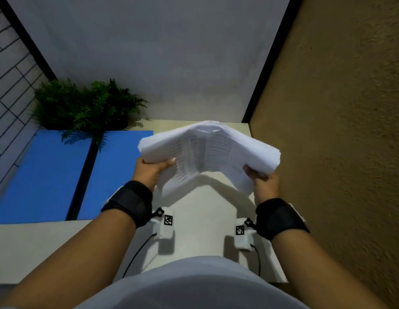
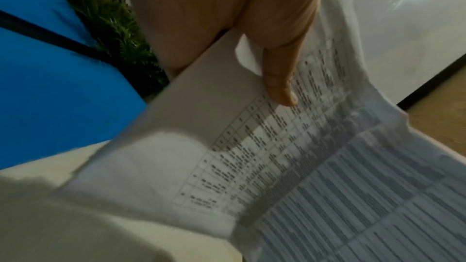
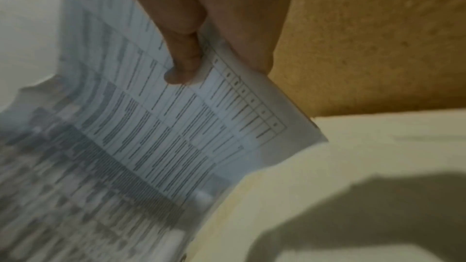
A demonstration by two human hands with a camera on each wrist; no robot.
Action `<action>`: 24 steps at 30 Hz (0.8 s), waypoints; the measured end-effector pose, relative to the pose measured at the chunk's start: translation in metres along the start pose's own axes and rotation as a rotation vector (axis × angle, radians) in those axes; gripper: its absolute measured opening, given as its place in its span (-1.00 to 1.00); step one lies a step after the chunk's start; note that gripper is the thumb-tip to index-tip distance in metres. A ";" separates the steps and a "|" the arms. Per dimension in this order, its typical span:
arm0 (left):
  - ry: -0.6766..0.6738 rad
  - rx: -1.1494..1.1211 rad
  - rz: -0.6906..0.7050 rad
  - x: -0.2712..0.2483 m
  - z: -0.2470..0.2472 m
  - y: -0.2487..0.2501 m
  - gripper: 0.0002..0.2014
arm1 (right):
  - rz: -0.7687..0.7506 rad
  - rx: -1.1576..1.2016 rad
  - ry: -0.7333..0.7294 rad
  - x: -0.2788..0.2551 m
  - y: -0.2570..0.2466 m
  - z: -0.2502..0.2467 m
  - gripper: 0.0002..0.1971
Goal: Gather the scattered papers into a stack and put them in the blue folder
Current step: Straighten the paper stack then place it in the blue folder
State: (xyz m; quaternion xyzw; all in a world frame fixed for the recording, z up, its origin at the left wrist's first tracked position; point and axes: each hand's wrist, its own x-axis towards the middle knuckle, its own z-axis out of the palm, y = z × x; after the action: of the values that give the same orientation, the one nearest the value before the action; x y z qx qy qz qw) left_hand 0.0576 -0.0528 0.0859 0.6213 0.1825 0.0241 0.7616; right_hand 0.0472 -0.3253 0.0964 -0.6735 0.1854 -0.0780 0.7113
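A stack of white printed papers (image 1: 207, 150) is lifted above the table, bowed upward in the middle. My left hand (image 1: 152, 168) grips its left edge with the thumb on the printed side, and my right hand (image 1: 262, 177) grips its right edge. In the left wrist view my thumb (image 2: 279, 83) presses on the papers (image 2: 290, 166). The right wrist view shows my thumb (image 3: 184, 63) lying on the table-printed sheet (image 3: 151, 127). The blue folder (image 1: 49, 175) lies open and flat on the table at the left, with a black spine down its middle.
A green fern plant (image 1: 87, 103) stands behind the folder, its fronds overhanging the folder's far edge. The cream table (image 1: 205, 230) ends at a brown wall (image 1: 338, 130) on the right and a white panel at the back.
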 end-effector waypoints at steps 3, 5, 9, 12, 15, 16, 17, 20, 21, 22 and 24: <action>0.003 0.078 -0.064 0.004 -0.008 -0.021 -0.61 | 0.122 -0.077 0.024 -0.003 0.017 -0.011 -0.62; -0.009 0.159 -0.114 0.004 -0.014 -0.032 -0.54 | 0.229 -0.058 0.014 -0.006 0.024 -0.017 -0.59; -0.002 0.151 -0.146 0.006 -0.020 -0.038 -0.40 | 0.252 -0.025 -0.005 -0.005 0.022 -0.018 -0.67; -0.044 0.121 -0.132 0.012 -0.026 -0.032 -0.38 | 0.167 -0.051 -0.050 0.004 0.015 -0.030 -0.67; -0.124 0.182 -0.144 0.014 -0.030 -0.027 -0.49 | 0.122 -0.179 -0.098 0.014 0.009 -0.045 -0.57; -0.143 0.194 -0.155 0.015 -0.031 -0.029 -0.48 | 0.104 -0.236 -0.124 0.017 0.008 -0.049 -0.55; -0.153 0.204 -0.166 0.015 -0.031 -0.031 -0.47 | 0.076 -0.303 -0.150 0.020 0.006 -0.052 -0.56; -0.141 0.238 -0.181 0.018 -0.027 -0.038 -0.48 | -0.105 -0.751 -0.241 0.029 -0.005 -0.045 -0.62; -0.136 0.242 -0.179 0.019 -0.025 -0.039 -0.52 | -0.193 -1.030 -0.303 0.030 -0.010 -0.037 -0.67; -0.134 0.246 -0.174 0.021 -0.023 -0.039 -0.57 | -0.270 -1.287 -0.365 0.028 -0.016 -0.026 -0.71; -0.138 0.250 -0.162 0.023 -0.019 -0.037 -0.63 | -0.333 -1.544 -0.484 0.024 -0.019 -0.002 -0.65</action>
State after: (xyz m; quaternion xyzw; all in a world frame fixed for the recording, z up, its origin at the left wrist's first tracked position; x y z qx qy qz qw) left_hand 0.0658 -0.0370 0.0417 0.6946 0.1811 -0.1031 0.6886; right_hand 0.0711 -0.3374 0.1112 -0.9896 -0.0737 0.1142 0.0480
